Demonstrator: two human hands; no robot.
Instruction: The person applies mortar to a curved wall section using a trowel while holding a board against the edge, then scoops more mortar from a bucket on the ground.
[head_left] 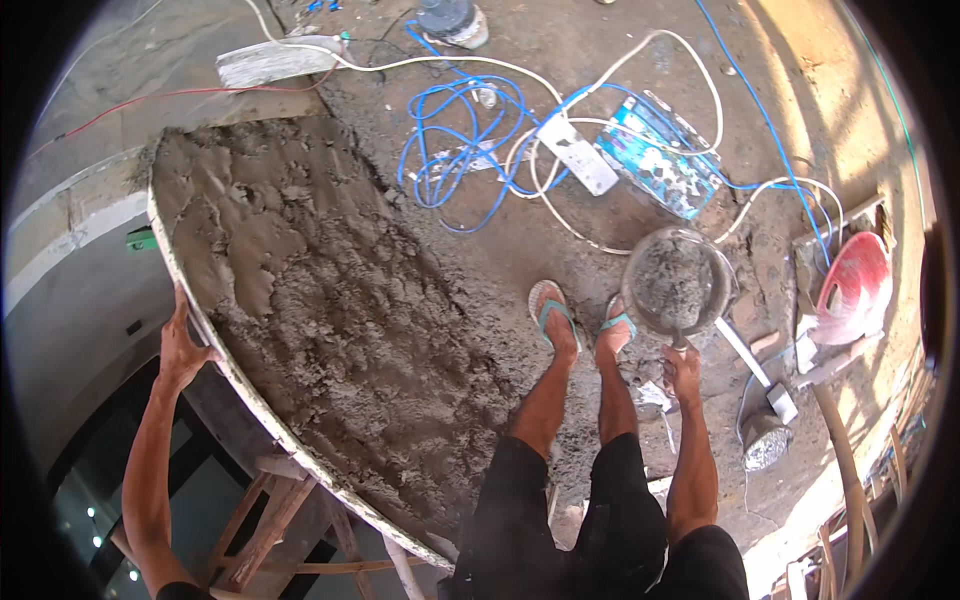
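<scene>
My right hand (682,372) is closed round the short handle of a trowel (680,338) at the near rim of a round bucket (634,262). Grey mortar (675,278) fills the bucket and hides the trowel's blade. On the left, my left hand (184,350) rests against the pale curved edge board (235,370), thumb and forefinger spread along it and the other fingers partly hidden. Inside that board lies a wide bed of wet mortar (340,290), smoother at the far left and rough nearer to me.
Coiled blue cable (470,130) and white cable (690,40) cross the floor ahead, beside a blue-white panel (660,155). A red basin (855,288), a small bucket (766,440) and a white-headed mallet (780,402) lie right. Beyond the edge board is a drop with wooden props (270,530).
</scene>
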